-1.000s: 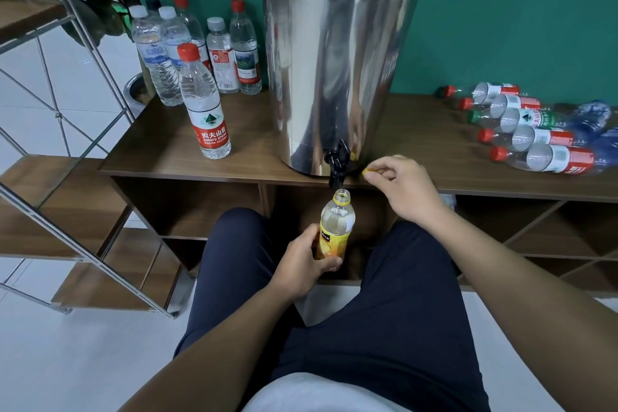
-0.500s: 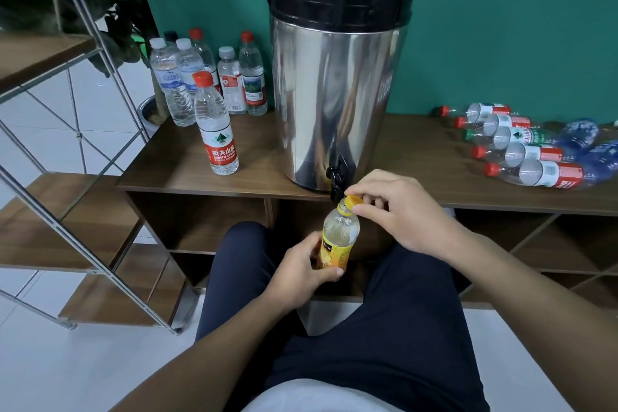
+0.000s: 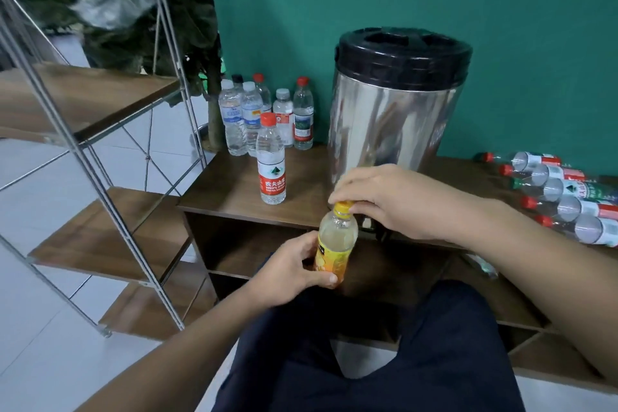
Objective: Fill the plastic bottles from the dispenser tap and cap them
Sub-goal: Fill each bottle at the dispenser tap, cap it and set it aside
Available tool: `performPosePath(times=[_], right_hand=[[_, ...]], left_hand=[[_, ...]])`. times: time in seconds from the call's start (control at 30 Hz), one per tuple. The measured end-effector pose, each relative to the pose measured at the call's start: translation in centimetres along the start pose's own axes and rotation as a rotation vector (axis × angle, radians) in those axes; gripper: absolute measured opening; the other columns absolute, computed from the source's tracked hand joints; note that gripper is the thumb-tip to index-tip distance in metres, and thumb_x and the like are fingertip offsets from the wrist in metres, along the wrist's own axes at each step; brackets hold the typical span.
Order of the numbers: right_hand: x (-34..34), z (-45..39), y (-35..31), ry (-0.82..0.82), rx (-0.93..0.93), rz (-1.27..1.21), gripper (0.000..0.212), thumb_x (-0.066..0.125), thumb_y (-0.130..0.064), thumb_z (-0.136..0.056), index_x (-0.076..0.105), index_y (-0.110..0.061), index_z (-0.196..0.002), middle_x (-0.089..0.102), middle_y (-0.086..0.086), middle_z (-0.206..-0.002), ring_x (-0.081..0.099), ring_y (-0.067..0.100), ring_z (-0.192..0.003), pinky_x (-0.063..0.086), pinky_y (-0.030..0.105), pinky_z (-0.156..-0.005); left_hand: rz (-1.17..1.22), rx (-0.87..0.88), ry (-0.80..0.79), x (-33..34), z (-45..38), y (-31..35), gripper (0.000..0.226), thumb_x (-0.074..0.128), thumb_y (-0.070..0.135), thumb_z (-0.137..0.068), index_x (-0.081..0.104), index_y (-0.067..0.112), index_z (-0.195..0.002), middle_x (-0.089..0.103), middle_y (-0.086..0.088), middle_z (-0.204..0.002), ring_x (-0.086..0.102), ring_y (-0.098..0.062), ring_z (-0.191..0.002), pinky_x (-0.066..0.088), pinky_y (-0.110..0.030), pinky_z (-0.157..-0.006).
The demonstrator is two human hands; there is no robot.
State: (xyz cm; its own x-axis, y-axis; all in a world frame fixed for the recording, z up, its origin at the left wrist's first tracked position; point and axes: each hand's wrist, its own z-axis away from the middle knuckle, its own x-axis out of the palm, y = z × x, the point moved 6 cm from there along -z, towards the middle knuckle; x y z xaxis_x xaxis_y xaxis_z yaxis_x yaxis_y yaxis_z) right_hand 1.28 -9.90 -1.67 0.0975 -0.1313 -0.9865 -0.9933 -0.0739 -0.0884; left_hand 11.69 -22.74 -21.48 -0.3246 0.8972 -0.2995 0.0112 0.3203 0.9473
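A small bottle with a yellow label (image 3: 335,246), full of pale liquid, is upright in front of the wooden cabinet. My left hand (image 3: 294,269) grips its lower body. My right hand (image 3: 388,199) pinches the yellow cap (image 3: 342,208) sitting on the bottle's neck. Behind my hands stands the steel dispenser (image 3: 394,117) with a black lid; my right hand hides its tap. A red-capped bottle (image 3: 271,160) stands alone on the cabinet top.
Several capped bottles (image 3: 264,114) stand at the back left of the cabinet top (image 3: 234,187). Several red-capped bottles (image 3: 565,197) lie on their sides at the right. A metal shelf rack (image 3: 100,150) and a plant stand to the left. My dark trousers fill the foreground.
My right hand brought the yellow cap from the cabinet edge onto the bottle's neck and stays on it. The bottle has come away from under the tap. The camera tilted up and left.
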Motion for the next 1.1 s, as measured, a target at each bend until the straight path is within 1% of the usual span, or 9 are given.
performPosePath(times=[0.13,0.27,0.4,0.57,0.67,0.77,0.83,0.97,1.1], right_hand=[[-0.5,-3.2,-0.4,-0.055,-0.082,0.101,0.029,0.069,-0.015,-0.109,0.074,-0.023,-0.137,0.067,-0.007,-0.137,0.068,0.016,-0.115,0.052,0.028,-0.099],[-0.8,-6.3,0.0,-0.075,-0.049,0.109,0.032,0.068,-0.019,-0.11,0.072,-0.025,-0.141,0.065,-0.009,-0.136,0.065,0.013,-0.115,0.054,0.033,-0.102],[-0.9,-9.3,0.5,-0.073,0.044,0.106,0.028,0.068,-0.041,-0.109,0.077,-0.023,-0.13,0.065,-0.007,-0.117,0.058,0.01,-0.1,0.053,0.037,-0.097],[-0.3,-12.3,1.3,0.018,0.196,0.22,0.057,0.058,-0.07,-0.103,0.074,-0.016,-0.097,0.062,-0.002,-0.094,0.059,0.019,-0.088,0.053,0.043,-0.082],[-0.4,-12.9,1.8,0.081,0.233,0.211,0.064,0.057,-0.075,-0.101,0.077,-0.016,-0.113,0.067,0.0,-0.106,0.064,0.02,-0.093,0.056,0.042,-0.086],[-0.8,-13.1,1.6,0.091,0.169,0.028,0.062,0.069,-0.061,-0.102,0.062,-0.028,-0.154,0.06,-0.008,-0.142,0.063,0.005,-0.091,0.054,0.031,-0.091],[-0.3,-13.3,1.5,0.035,0.106,-0.011,0.057,0.072,-0.043,-0.107,0.055,-0.034,-0.16,0.053,-0.016,-0.15,0.064,0.002,-0.093,0.05,0.026,-0.092],[0.9,-14.1,2.2,-0.015,0.085,0.028,0.043,0.063,-0.019,-0.112,0.063,-0.026,-0.154,0.054,-0.012,-0.151,0.059,0.011,-0.126,0.048,0.033,-0.11],[0.2,-15.6,3.1,-0.001,0.186,0.06,0.023,0.064,-0.026,-0.113,0.078,-0.016,-0.129,0.06,-0.005,-0.119,0.061,0.018,-0.111,0.047,0.033,-0.096]], left_hand=[[0.01,0.01,-0.004,-3.0,-0.2,0.3,0.065,0.093,0.001,-0.089,0.067,0.017,-0.146,0.078,-0.004,-0.136,0.073,-0.028,-0.13,0.053,-0.053,-0.12],[0.008,0.008,0.036,-5.3,-0.8,0.0,0.067,0.093,0.003,-0.089,0.065,0.016,-0.149,0.076,-0.002,-0.14,0.071,-0.024,-0.134,0.051,-0.054,-0.122],[0.004,-0.009,0.155,-6.8,-1.6,-1.0,0.068,0.095,0.012,-0.09,0.064,0.026,-0.149,0.076,0.005,-0.142,0.07,-0.019,-0.136,0.052,-0.057,-0.121],[0.015,-0.016,0.274,-7.9,-2.6,-1.5,0.069,0.094,0.024,-0.092,0.062,0.041,-0.15,0.075,0.013,-0.142,0.07,-0.016,-0.135,0.054,-0.056,-0.118],[0.024,-0.02,0.316,-8.5,-3.3,-1.7,0.069,0.093,0.022,-0.093,0.061,0.04,-0.152,0.075,0.015,-0.141,0.07,-0.012,-0.134,0.055,-0.054,-0.118],[0.043,-0.01,0.346,-9.1,-4.0,-1.8,0.069,0.092,0.017,-0.093,0.061,0.036,-0.151,0.076,0.014,-0.138,0.072,-0.011,-0.131,0.057,-0.052,-0.116],[0.054,-0.013,0.369,-9.4,-4.4,-1.9,0.068,0.093,0.017,-0.093,0.062,0.036,-0.15,0.077,0.014,-0.137,0.072,-0.011,-0.13,0.058,-0.052,-0.115],[0.015,-0.033,0.373,-9.7,-5.1,-2.5,0.067,0.094,0.024,-0.092,0.061,0.039,-0.149,0.077,0.016,-0.136,0.072,-0.011,-0.13,0.059,-0.052,-0.114],[-0.037,-0.047,0.385,-9.6,-5.5,-2.7,0.067,0.094,0.029,-0.092,0.061,0.041,-0.148,0.077,0.019,-0.133,0.073,-0.007,-0.126,0.06,-0.048,-0.112]])
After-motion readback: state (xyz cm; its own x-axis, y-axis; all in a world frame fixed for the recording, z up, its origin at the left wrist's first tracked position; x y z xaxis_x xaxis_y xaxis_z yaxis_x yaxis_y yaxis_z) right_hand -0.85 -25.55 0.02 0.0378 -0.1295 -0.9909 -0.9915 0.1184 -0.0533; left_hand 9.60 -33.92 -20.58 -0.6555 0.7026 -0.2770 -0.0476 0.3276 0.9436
